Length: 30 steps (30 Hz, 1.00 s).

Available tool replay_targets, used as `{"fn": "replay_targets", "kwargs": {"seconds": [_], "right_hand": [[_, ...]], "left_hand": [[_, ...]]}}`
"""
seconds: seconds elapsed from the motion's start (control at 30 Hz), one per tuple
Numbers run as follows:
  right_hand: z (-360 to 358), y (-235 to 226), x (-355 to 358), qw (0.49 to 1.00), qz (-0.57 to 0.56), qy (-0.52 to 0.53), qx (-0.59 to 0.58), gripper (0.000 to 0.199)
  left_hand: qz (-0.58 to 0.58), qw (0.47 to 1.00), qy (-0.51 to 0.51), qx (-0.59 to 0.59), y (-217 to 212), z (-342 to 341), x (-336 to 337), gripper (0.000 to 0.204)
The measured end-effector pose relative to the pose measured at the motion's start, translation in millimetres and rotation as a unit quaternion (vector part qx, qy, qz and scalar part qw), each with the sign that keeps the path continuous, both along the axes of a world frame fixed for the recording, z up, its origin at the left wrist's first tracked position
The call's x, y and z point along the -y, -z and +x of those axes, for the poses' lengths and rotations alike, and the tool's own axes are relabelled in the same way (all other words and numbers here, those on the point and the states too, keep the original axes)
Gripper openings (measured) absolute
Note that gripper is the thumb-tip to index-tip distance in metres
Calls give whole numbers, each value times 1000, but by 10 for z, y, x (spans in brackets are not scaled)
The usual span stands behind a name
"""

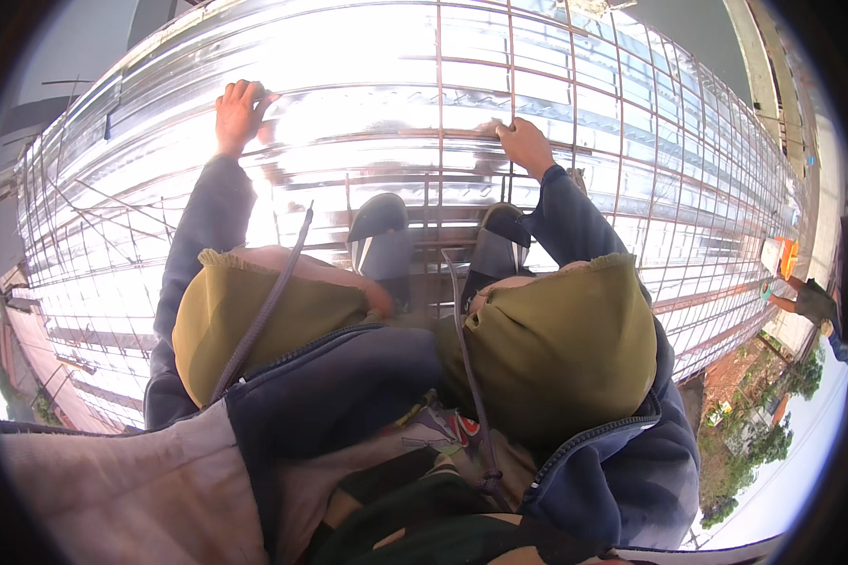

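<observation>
Below me spreads a grid of thin brown steel rebars (440, 66) over shiny corrugated metal sheets (349, 56). My left hand (240, 115) is reached out ahead, its fingers curled at the end of a crosswise rebar (349, 88); glare washes out the exact contact. To the right, my right hand (526, 147) closes thumb and fingers on a crosswise rebar near an upright one in the picture. Whether both hands are on one bar I cannot tell. My shoes (380, 217) stand between the bars below the hands, and my knees are bent.
More rebar mesh runs to both sides, with slanting loose bars (113, 198) at the left. Another person (813, 301) in dark shorts is at the far right. A concrete ledge (754, 66) borders the deck, and trees (768, 443) stand beyond its lower right edge.
</observation>
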State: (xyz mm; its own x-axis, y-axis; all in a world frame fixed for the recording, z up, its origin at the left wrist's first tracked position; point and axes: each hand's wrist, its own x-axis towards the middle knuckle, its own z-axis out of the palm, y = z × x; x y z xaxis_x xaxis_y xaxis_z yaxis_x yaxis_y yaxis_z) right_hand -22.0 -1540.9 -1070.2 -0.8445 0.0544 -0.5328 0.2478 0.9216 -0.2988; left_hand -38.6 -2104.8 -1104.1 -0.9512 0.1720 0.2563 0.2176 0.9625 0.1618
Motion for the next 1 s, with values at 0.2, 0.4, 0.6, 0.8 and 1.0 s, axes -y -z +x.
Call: {"fn": "replay_targets", "kwargs": {"seconds": [0.2,0.4,0.6,0.8,1.0], "right_hand": [[20,-45,68,998,-6,44,-36,59],[101,83,190,998,-15,14,-60,52],[59,656,-383,991,-4,-59,-123,46],[175,108,21,996,-32,32,-78,44],[137,31,175,998,-28,46,-39,46]], "left_hand": [[7,1000,22,-5,-137,-202,-681,33],[60,997,19,47,-194,-152,-671,31],[130,988,77,0,-211,-321,-970,31],[129,987,88,40,-286,-317,-1060,28],[116,990,81,14,-274,-221,-897,28]]}}
